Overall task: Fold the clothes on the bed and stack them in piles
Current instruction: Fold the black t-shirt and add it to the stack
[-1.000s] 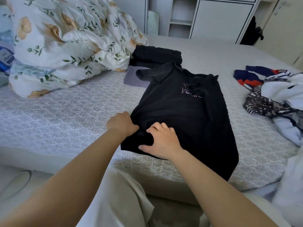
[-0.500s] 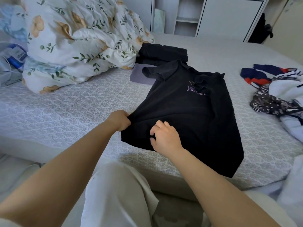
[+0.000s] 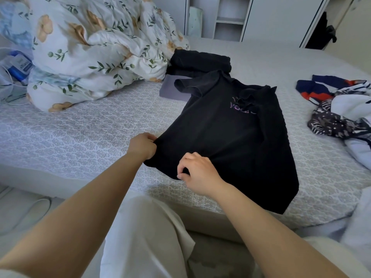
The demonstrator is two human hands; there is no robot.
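left hand [image 3: 143,145]: fingers curled, gripping near-left hem corner of black shirt [image 3: 230,137] | right hand [image 3: 197,171]: pinching the hem just beside it | shirt: spread on the bed [image 3: 80,135]; sleeves folded in; purple lettering up | beyond: folded dark pile [image 3: 200,61]; floral duvet [image 3: 96,47] left; loose clothes [image 3: 341,113] right
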